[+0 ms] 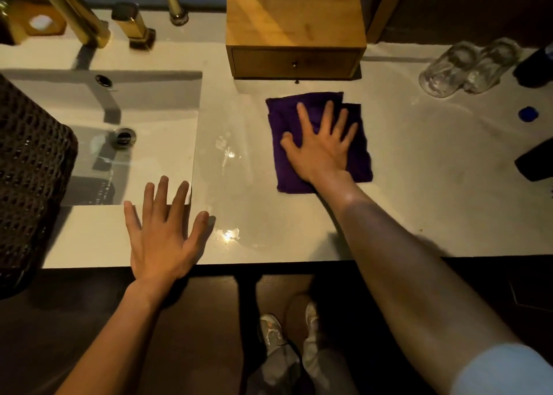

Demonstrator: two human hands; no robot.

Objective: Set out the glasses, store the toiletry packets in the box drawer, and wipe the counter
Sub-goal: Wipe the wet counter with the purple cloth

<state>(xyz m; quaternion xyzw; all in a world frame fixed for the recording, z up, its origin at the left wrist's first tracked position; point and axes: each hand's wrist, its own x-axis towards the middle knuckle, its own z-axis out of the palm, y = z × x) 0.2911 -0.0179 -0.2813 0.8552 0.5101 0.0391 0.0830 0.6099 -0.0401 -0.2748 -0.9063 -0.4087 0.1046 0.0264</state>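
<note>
The cloth (320, 140), purple and folded, lies flat on the counter (419, 191) just in front of the wooden box (294, 29). The right hand (321, 143) rests on top of it, palm down, fingers spread and flat; it presses the cloth and does not clutch it. Judged soft, light and limp: it should slide readily under a flat palm, and its loose edges may bunch or unfold if pushed from 1 corner. Pressure through the middle of the fold appears the sound hold.

The left hand (163, 230) is spread flat on the counter's front edge beside the sink (104, 143), fingers extended, holding nothing; it looks to be a brace.

Wet patches (229, 234) glint on the counter between the 2 hands, left of the cloth. Wiping is judged unfinished there.

The box drawer (294, 64) is closed; its contents cannot be seen, and no packets are in view. 2 glasses (466, 68) stand touching one another at the back right, well apart from the cloth; they appear empty, though blur prevents certainty, and whether they stand upright or upside down cannot be told. They are fragile and would need clearance from a wide sweep. A small blue item (528, 114) lies near them; its nature cannot be determined. The sink holds nothing visible beyond its drain. A dark woven basket (30, 167) stands at far left, its interior hidden.
</note>
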